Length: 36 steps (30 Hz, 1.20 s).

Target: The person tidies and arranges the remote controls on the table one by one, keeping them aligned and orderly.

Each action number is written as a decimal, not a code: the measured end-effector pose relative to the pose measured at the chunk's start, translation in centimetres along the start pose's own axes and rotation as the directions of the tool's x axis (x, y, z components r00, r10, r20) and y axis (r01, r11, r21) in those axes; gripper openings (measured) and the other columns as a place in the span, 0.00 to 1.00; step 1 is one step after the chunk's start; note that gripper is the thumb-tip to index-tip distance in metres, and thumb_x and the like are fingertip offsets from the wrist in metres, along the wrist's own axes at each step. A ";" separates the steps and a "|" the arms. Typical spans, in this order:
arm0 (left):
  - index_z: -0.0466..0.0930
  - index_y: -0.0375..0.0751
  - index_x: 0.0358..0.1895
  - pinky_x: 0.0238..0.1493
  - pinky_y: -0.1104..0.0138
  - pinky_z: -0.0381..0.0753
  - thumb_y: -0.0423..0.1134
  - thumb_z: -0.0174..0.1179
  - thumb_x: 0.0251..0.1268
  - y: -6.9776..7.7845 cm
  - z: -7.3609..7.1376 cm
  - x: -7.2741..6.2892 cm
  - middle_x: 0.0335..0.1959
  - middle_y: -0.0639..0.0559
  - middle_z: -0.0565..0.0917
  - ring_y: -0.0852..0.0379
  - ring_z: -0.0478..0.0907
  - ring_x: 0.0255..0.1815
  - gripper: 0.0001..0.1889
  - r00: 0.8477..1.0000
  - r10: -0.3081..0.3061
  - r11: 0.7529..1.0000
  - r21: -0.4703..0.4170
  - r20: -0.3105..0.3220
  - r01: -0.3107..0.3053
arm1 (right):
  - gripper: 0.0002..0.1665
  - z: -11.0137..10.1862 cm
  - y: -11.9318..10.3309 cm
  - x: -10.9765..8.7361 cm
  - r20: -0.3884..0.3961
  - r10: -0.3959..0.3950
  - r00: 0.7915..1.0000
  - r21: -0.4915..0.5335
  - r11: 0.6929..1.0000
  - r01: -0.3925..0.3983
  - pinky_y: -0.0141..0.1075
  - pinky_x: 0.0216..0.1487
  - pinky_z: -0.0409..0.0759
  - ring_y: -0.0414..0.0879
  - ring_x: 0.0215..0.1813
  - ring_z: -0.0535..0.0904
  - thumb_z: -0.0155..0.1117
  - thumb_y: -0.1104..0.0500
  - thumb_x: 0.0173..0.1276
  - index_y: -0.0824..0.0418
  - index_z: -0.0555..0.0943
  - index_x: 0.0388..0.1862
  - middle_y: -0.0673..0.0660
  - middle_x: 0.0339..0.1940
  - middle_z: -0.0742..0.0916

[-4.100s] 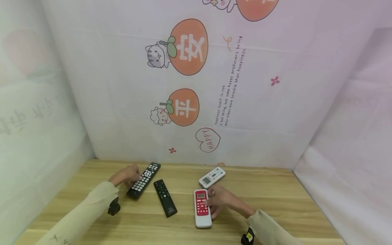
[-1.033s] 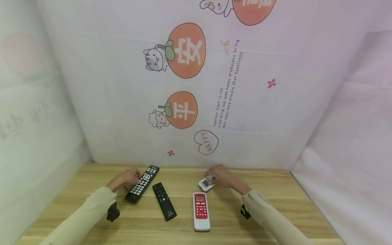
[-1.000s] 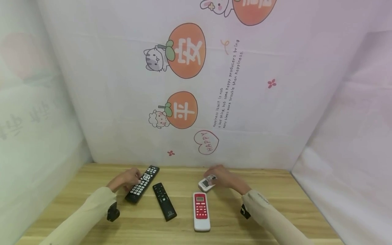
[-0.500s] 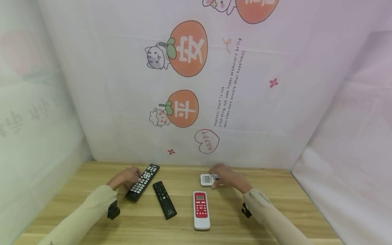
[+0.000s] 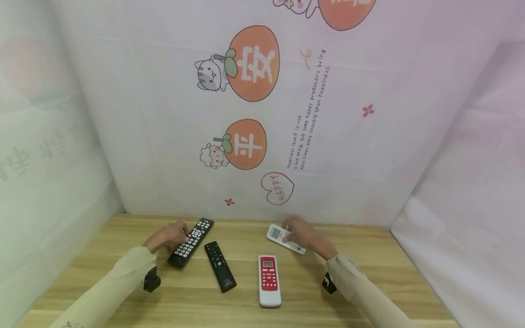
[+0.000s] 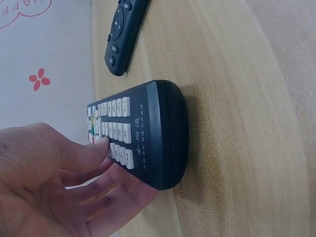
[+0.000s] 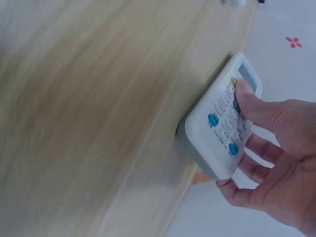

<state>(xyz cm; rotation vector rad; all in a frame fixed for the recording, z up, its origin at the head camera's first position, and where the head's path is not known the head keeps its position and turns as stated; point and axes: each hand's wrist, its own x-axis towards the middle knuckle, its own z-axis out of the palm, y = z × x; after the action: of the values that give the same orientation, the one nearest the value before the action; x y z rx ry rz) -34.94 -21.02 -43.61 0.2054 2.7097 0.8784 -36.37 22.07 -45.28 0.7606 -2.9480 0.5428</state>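
My left hand point(image 5: 175, 234) holds a large black remote control point(image 5: 189, 248) with white buttons, which lies slanted on the table. In the left wrist view its thumb presses on the buttons of the black remote point(image 6: 168, 133), and the other fingers sit along the side. My right hand point(image 5: 304, 234) grips a small white air-conditioner remote point(image 5: 276, 233) near the back wall. The right wrist view shows the thumb on the face of this white remote point(image 7: 200, 131), below its screen, with fingertips along the far edge. Part of its keypad is covered by the hand.
A slimmer black remote point(image 5: 221, 268) lies between the hands. A red-and-white remote point(image 5: 270, 296) lies upright in line with the view, nearer the front. A white printed cloth wall point(image 5: 336, 182) borders the wooden table point(image 5: 135, 305) at the back.
My right hand has gone from the red-and-white remote to the white one and turned it, so its screen end now points to the back left. My left hand stays on the large black remote.
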 end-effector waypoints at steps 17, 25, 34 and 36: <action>0.74 0.23 0.53 0.35 0.50 0.92 0.27 0.56 0.73 0.1 0.1 0.0 0.50 0.27 0.78 0.36 0.81 0.48 0.12 1.000 -0.026 0.999 0.024 0.000 0.026 | 0.17 -0.4 -0.6 0.0 0.036 0.210 0.977 0.139 0.967 -0.213 0.47 0.50 0.89 0.54 0.47 0.86 0.74 0.63 0.67 0.69 0.85 0.52 0.62 0.45 0.89; 0.74 0.23 0.54 0.34 0.51 0.92 0.28 0.56 0.73 0.1 0.1 0.0 0.50 0.27 0.78 0.37 0.81 0.47 0.12 1.000 -0.018 0.999 0.028 0.001 0.018 | 0.25 -1.0 -0.7 -0.8 0.064 0.326 0.943 0.343 0.881 -0.327 0.43 0.47 0.91 0.58 0.52 0.85 0.71 0.64 0.69 0.72 0.81 0.62 0.70 0.61 0.85; 0.74 0.23 0.53 0.36 0.49 0.93 0.27 0.56 0.72 0.0 0.1 0.1 0.49 0.28 0.78 0.36 0.80 0.50 0.12 1.000 -0.026 1.000 0.002 0.010 0.026 | 0.30 -1.7 -1.2 -2.3 0.110 0.348 0.931 0.529 0.772 -0.352 0.48 0.42 0.92 0.53 0.42 0.87 0.71 0.67 0.68 0.77 0.75 0.67 0.72 0.53 0.86; 0.73 0.23 0.54 0.37 0.49 0.93 0.27 0.56 0.72 0.0 0.1 0.1 0.49 0.28 0.77 0.36 0.79 0.50 0.12 1.000 -0.026 1.000 -0.013 0.016 0.026 | 0.33 -1.8 -1.3 -2.6 0.116 0.338 0.934 0.553 0.759 -0.343 0.50 0.41 0.93 0.54 0.41 0.87 0.71 0.69 0.68 0.77 0.72 0.70 0.75 0.55 0.85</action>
<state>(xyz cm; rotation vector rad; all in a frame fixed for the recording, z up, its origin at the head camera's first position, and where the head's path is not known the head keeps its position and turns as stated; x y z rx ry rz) -35.02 -20.94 -43.72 0.1732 2.6854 0.8833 -33.54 22.84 -43.57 0.2181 -2.9487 1.4959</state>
